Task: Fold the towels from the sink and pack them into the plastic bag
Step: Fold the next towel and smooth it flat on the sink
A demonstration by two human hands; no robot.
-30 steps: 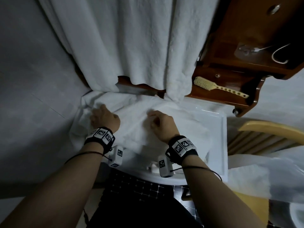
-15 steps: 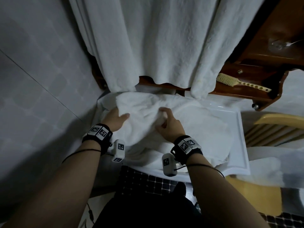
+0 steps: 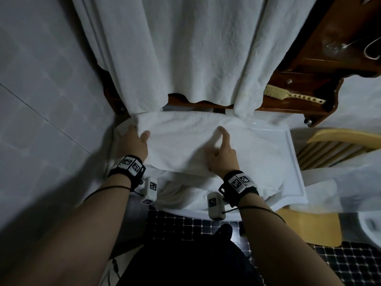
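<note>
A white towel [image 3: 185, 141] lies folded across the white sink [image 3: 296, 172], with more white towel [image 3: 185, 195] bunched beneath it in the basin. My left hand [image 3: 134, 144] rests at the towel's left end, thumb spread onto the cloth. My right hand [image 3: 223, 154] lies on the towel's middle, index finger straight and pressing down. The translucent plastic bag [image 3: 350, 182] lies to the right, over a yellow wooden chair [image 3: 334, 147].
Large white towels [image 3: 185, 48] hang down from above to the sink's back edge. A dark wooden shelf [image 3: 305, 108] at the upper right carries a pale brush [image 3: 288, 96]. A tiled wall stands to the left, and dark mosaic floor lies below.
Both hands were gripping bunched towel half a second ago; now the towel is spread flatter across the sink and both hands lie on it with straighter fingers.
</note>
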